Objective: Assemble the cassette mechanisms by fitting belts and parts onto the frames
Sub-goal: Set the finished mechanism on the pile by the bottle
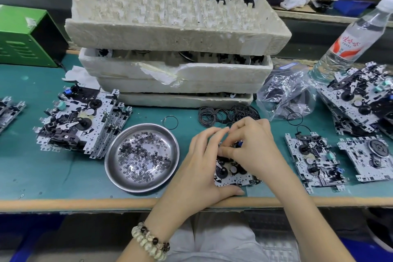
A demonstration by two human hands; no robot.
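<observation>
The frame lay at the near edge of the counter, directly under both of your hands. Your left hand gripped it, fingers arched over the top and thumb along the near edge. Your right hand was bunched at the frame's far side with its fingertips drawn together. What that grip held, if anything, was hidden and could not be told.

Judgement: the frame is thin perforated sheet metal, light and stiff, carrying small plastic parts that would snag or snap. It is best held by its bare edges. The belts, heaped just beyond the frame, look thin, soft and stretchy, and apt to tangle.

Just left of the frame stood a steel dish of small washers. A stack of mechanisms lay further left. Right of the frame sat two more mechanisms, with a crowded pile behind them. Beyond the belts rose stacked foam trays, with a plastic bag and a water bottle to their right. The dish rim crowded your left wrist.
</observation>
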